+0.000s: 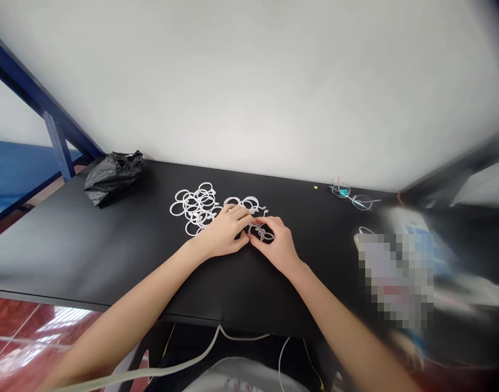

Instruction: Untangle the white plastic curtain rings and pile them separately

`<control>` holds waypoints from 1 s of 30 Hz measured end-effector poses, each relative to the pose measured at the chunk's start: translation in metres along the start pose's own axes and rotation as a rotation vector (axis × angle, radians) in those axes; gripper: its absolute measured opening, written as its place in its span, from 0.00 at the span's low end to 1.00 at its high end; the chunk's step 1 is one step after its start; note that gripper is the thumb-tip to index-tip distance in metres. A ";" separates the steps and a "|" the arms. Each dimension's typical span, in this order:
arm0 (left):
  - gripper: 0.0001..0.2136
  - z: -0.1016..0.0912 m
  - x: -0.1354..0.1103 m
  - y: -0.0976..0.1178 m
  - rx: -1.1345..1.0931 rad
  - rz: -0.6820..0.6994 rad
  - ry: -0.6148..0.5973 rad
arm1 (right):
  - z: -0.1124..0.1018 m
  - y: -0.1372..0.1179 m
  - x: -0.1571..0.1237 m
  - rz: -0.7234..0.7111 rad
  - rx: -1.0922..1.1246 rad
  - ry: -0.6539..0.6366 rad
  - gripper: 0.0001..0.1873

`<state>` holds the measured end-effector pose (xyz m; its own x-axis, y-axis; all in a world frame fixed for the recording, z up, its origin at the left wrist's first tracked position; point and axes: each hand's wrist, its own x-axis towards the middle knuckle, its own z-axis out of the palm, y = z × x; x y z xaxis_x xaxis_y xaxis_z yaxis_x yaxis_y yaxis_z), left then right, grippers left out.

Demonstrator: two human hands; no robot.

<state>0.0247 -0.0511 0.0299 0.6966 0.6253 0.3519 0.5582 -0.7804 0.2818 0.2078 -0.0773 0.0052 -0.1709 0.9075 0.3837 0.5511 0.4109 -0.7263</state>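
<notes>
Several white plastic rings [198,201], which look like curtain rings with small knobs, lie in a loose heap on the black table. My left hand [227,228] rests over the heap's right side, fingers bent and thumb curled in, pinching at a ring's edge. My right hand [278,242] meets it fingertip to fingertip, its thumb and fingers curved around a small group of white rings [265,234]. Fingers partly hide the exact grip. More rings [249,202] lie just behind the fingertips.
A crumpled black plastic bag [114,177] sits at the back left. Eyeglasses [351,197] lie by the wall, near a tiny yellow bit [315,187]. A pixelated item [396,277] and blurred plastic packaging are at right. A white cable [184,363] hangs below the table's front edge.
</notes>
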 end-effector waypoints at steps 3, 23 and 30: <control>0.13 0.003 -0.001 -0.002 -0.013 0.009 -0.025 | 0.001 0.001 0.000 0.017 -0.009 -0.009 0.13; 0.09 0.004 -0.001 -0.002 -0.031 -0.012 -0.019 | -0.011 0.010 0.006 0.070 0.003 0.035 0.06; 0.06 -0.004 0.003 0.003 -0.574 -0.267 0.206 | -0.015 0.003 0.006 -0.002 0.053 0.110 0.06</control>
<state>0.0263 -0.0513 0.0357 0.4356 0.8286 0.3516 0.3308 -0.5106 0.7936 0.2206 -0.0722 0.0139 -0.0799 0.8930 0.4429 0.5064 0.4191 -0.7536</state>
